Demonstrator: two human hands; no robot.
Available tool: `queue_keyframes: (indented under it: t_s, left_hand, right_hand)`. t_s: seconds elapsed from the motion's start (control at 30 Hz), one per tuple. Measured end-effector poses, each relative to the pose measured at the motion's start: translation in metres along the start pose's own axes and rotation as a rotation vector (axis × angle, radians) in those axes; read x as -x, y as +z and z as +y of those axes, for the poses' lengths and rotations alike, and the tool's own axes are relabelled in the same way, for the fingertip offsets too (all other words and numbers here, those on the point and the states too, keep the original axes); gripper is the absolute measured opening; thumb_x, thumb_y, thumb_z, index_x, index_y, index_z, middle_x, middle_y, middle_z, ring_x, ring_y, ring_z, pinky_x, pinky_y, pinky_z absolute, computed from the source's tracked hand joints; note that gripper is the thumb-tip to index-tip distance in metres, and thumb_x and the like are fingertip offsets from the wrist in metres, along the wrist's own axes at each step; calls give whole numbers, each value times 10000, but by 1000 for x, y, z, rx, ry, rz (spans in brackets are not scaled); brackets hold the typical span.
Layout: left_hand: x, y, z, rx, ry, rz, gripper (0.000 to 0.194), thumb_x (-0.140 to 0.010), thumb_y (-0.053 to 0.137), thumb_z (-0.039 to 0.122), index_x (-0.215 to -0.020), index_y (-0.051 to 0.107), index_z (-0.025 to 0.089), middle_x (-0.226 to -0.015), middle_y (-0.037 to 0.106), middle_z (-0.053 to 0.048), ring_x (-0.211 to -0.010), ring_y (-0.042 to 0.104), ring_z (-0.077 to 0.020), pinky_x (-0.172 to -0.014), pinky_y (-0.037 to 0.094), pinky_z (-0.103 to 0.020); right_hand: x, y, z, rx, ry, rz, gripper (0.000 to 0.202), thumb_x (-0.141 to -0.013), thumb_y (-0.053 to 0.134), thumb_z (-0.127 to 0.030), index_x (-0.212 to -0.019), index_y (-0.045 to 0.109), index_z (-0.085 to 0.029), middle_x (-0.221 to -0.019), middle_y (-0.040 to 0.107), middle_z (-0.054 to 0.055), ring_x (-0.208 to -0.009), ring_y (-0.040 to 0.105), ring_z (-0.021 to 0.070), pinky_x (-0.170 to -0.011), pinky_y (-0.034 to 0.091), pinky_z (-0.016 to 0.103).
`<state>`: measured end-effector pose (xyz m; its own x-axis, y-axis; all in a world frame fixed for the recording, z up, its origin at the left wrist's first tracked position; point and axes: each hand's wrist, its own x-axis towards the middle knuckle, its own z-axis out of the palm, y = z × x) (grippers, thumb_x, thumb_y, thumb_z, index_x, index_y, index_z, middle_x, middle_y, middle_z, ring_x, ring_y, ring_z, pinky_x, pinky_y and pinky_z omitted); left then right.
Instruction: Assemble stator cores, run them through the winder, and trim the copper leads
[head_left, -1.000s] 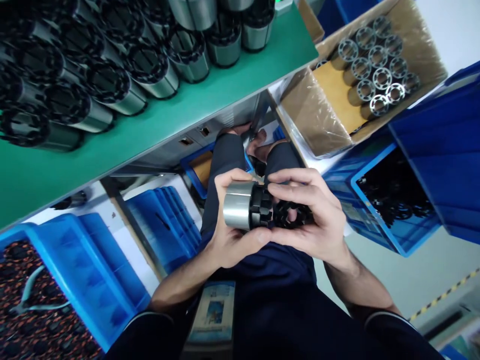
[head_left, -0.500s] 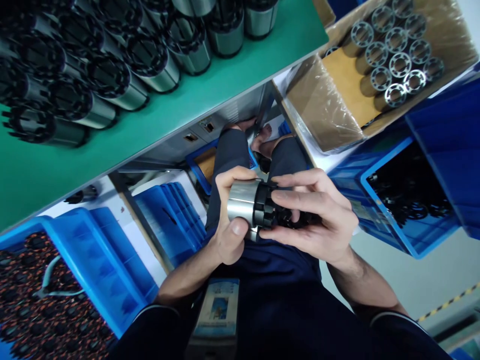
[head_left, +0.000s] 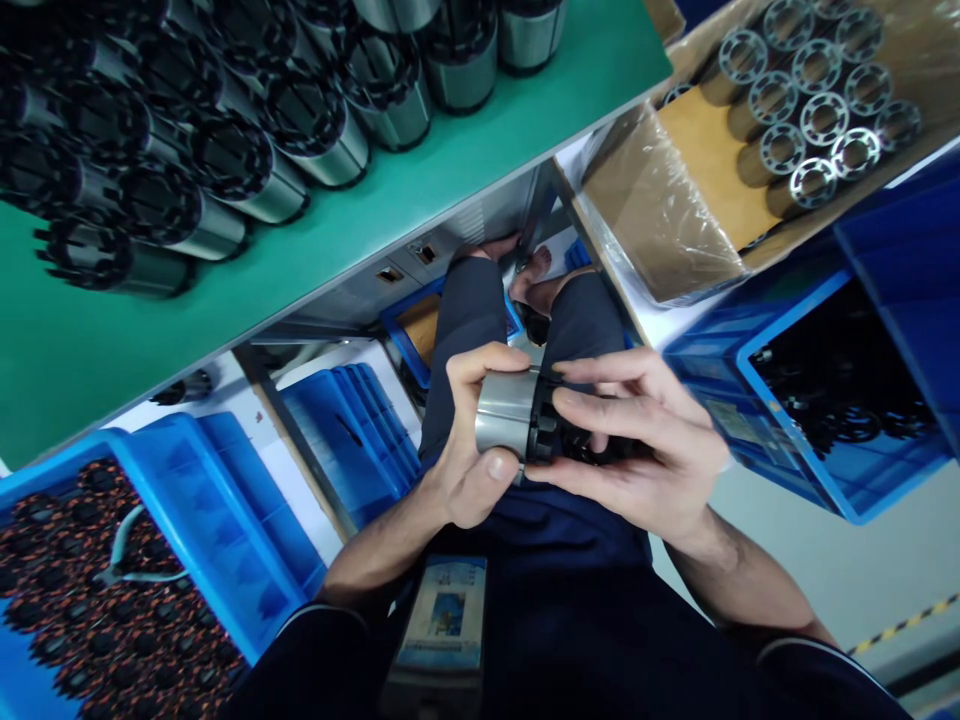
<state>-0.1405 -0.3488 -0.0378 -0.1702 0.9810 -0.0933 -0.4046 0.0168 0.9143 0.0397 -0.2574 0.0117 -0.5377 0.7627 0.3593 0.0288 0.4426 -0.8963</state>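
Note:
Above my lap, my left hand (head_left: 476,440) wraps round a silver metal motor core (head_left: 506,410), thumb in front and index finger behind. A black slotted plastic end piece (head_left: 546,420) sits at the core's right end. My right hand (head_left: 649,435) closes on that end piece, with fingertips along its upper and lower edges. Below the right fingers, more dark parts (head_left: 589,445) show partly in the palm; their kind is hidden. On the green bench top (head_left: 330,235) stand several like cores fitted with black slotted ends (head_left: 247,170).
A cardboard box (head_left: 652,200) with several bare metal cores stands at the upper right. Beside it is a blue bin (head_left: 799,440) of black parts. At lower left, a blue bin (head_left: 187,500) contains wound black-and-orange parts and cutters (head_left: 120,560). Blue trays (head_left: 341,430) lie below the bench.
The core and the black end piece appear closer together, with less of the black piece showing between my hands. The whole view has shifted slightly.

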Motion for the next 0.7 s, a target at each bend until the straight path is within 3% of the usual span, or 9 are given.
queue_keyframes:
  t_s: [0.1,0.2,0.3,0.37,0.43,0.57,0.7]
  left_hand:
    - [1,3,1,40,91,-76,660,-1047,743,696,-1580,538,366,-1360,788,-125,-1207,814,-396,-1054,676,-621]
    - [0,13,8,63,71,65,578,-1121,636,686,-1562,558,320,-1244,810,-127,-1227,824,-400,-1010,701,-582]
    - [-6,24,20,92,114,244,532,-1130,592,729,-1443,636,301,-1058,797,-104,-1127,832,-387,-955,710,-552]
    - [-12,30,27,88,132,307,553,-1110,612,771,-1393,673,299,-1059,784,-108,-1123,826,-385,-968,707,-542]
    - [-16,34,30,71,123,351,585,-1086,629,818,-1378,696,315,-1068,772,-105,-1136,819,-389,-985,703,-533]
    - [-18,42,30,87,107,413,527,-1114,583,803,-1373,719,364,-1040,766,-86,-1192,801,-395,-1012,690,-537]
    - [-18,49,33,189,123,455,428,-1165,557,688,-1380,731,362,-1067,802,-81,-1213,803,-371,-1009,690,-531]
  right_hand:
    - [-6,1,-2,-14,39,-34,695,-885,1102,-349,-1525,830,-356,-1386,801,95,-818,752,159,-675,720,326]
    - [-13,-4,-6,-22,108,-127,582,-972,997,-283,-1523,812,-301,-1409,783,113,-1020,822,225,-800,737,353]
    - [-11,-9,-6,-192,198,-107,427,-1017,828,-259,-1442,787,-235,-1287,772,100,-780,757,160,-649,653,319]
    - [-6,-9,-3,-334,251,-40,279,-1041,785,-353,-1282,748,-217,-1070,756,49,-608,634,118,-523,520,296]
    - [1,-4,0,-329,294,-45,276,-1033,769,-412,-1219,661,-238,-899,685,-15,-570,542,114,-515,434,299]
    - [5,10,4,-108,208,-113,433,-897,772,-346,-1244,518,-290,-931,565,-37,-721,544,161,-638,462,336]
    - [-1,18,1,-17,57,-94,558,-839,865,-291,-1324,589,-297,-1183,622,69,-1081,683,277,-791,611,416]
